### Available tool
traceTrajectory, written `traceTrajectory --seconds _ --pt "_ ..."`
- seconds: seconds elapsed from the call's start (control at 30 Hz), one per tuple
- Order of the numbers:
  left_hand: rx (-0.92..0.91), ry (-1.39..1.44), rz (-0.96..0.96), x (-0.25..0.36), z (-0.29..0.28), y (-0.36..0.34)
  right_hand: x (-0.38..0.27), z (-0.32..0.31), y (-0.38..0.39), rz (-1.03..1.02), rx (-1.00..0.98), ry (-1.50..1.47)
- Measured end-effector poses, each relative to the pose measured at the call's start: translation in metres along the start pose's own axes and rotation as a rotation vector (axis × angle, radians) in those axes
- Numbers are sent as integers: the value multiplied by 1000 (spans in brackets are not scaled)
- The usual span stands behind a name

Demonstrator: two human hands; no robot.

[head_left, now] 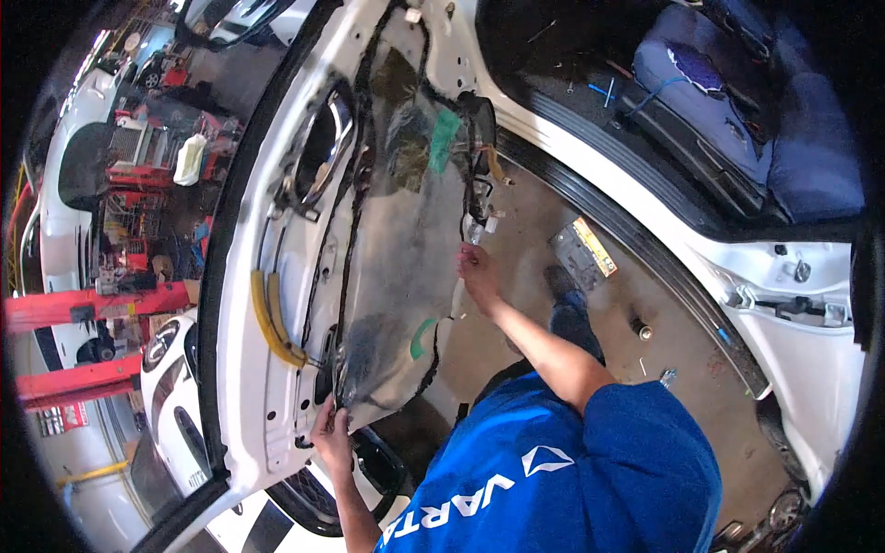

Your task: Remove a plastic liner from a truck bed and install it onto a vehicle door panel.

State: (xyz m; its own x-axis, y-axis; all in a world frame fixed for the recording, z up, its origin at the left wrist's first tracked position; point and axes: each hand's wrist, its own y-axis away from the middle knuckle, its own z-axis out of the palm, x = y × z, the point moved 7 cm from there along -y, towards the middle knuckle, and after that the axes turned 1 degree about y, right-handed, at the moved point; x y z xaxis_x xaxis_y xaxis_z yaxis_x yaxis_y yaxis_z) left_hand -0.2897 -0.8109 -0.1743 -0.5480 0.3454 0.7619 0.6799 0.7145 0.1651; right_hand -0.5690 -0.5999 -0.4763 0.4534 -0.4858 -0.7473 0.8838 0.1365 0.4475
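A clear plastic sheet (pixel 392 240), edged with black sealant, covers the inner side of a white car door (pixel 253 207) stripped of its trim. Green tape patches (pixel 444 138) stick to the sheet. My left hand (pixel 333 437) is closed at the sheet's lower left corner, fingers and thumb pinching its edge. Farther up on the opposite side, my right hand (pixel 478 277) has its fingers closed on the sheet's right edge, just below a connector (pixel 477 229). Yellow-sleeved cables (pixel 274 318) hang along the door, left of the sheet.
A black box with an orange label (pixel 583 253) and a small can (pixel 642 328) are on the floor to the right. Beyond the door sill (pixel 636 244) is a blue car seat (pixel 701 101). Red lift arms (pixel 101 302) and another white car (pixel 171 396) stand at the left.
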Motion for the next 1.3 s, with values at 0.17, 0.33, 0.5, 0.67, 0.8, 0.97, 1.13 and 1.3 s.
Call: traceTrajectory --seconds 0.17,0.33,0.5,0.67,0.8,0.97,1.13,1.3 --pt "49 -5 12 -15 -4 8 -128 63 70 -422 64 445" --pt "127 -215 257 -18 7 14 -184 135 70 -606 33 595" --pt "239 -408 556 1 19 39 -220 170 37 -806 483 552" --pt "204 -627 666 9 35 65 -258 176 10 -774 625 543" --pt "278 -453 791 19 41 81 -276 171 -14 -789 468 624" --pt "295 -563 642 19 32 72 -293 161 -26 -804 329 681" --pt "404 -440 469 5 7 49 -273 156 -66 -559 -99 222" --pt "473 -461 342 10 -20 28 -277 172 -68 -703 -82 329"
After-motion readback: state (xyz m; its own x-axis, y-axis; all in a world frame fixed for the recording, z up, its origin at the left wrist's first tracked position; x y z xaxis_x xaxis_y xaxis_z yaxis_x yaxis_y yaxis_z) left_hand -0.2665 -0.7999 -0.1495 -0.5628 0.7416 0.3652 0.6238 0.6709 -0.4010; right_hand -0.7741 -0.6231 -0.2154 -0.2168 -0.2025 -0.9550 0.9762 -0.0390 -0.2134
